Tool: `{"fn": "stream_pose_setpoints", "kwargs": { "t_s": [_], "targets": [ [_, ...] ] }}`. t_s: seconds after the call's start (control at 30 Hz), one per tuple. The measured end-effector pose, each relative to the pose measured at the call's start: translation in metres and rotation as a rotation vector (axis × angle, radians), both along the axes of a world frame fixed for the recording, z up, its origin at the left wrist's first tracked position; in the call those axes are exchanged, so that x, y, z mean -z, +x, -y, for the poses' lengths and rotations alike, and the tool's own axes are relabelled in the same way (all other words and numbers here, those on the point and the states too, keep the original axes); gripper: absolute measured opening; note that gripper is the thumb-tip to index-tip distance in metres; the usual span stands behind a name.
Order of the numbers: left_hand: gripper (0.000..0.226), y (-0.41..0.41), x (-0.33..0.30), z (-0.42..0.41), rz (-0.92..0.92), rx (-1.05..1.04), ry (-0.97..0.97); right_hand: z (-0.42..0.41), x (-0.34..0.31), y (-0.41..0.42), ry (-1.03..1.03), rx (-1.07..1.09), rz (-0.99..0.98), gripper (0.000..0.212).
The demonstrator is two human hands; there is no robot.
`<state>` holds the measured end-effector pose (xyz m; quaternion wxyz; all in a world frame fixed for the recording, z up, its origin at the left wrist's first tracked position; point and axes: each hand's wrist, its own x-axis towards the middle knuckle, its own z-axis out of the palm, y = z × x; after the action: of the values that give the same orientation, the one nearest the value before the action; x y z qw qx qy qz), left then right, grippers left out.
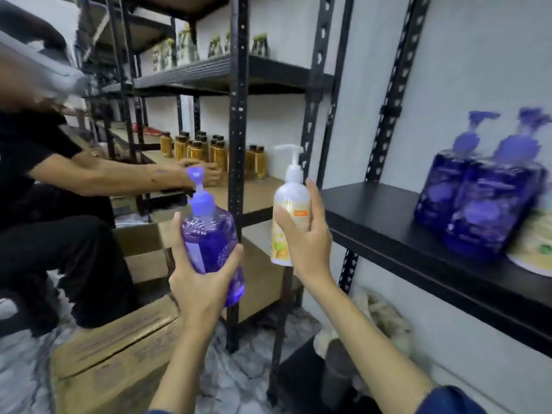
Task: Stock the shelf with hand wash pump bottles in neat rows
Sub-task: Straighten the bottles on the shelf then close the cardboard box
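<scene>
Now both arms raised before the black shelf [373, 210], left hand [200, 282] fingers wrapped round a purple hand wash pump bottle [213, 234], right hand [307, 234] fingers gripping a white pump bottle [291, 204], both upright, purple bottles [481, 192] standing on the shelf.

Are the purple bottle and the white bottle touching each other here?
Apart. The head view shows the purple bottle in the left hand and the white bottle in the right hand, with a shelf post and cardboard visible in the gap between them.

Purple bottle [213, 246], white-and-yellow bottle [288, 218], black shelf [388, 222]
</scene>
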<state>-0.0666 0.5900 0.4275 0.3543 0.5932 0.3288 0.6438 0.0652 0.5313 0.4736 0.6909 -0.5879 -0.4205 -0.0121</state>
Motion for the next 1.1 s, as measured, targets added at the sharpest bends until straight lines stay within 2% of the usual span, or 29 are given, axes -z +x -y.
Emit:
{"fn": "stream_pose_setpoints", "kwargs": {
  "t_s": [0.3,0.57,0.73,0.93,1.1],
  "targets": [
    [0.098,0.114,-0.064,0.078,0.061,0.339,0.119,0.131,-0.053,0.071,0.149,0.372,0.145,0.060],
    [0.098,0.191,-0.105,0.122,-0.004,0.550,0.128,0.214,-0.053,0.101,0.173,0.692,0.214,0.059],
    [0.098,0.228,-0.112,0.132,-0.013,0.601,0.097,0.240,-0.044,0.113,0.177,0.762,0.186,0.062],
    [0.094,0.257,-0.109,0.128,-0.001,0.603,0.055,0.233,-0.041,0.120,0.149,0.832,0.203,0.065],
    [0.096,0.264,-0.107,0.127,-0.077,0.679,0.134,0.232,-0.040,0.120,0.135,0.861,0.208,0.066]
  ]
}}
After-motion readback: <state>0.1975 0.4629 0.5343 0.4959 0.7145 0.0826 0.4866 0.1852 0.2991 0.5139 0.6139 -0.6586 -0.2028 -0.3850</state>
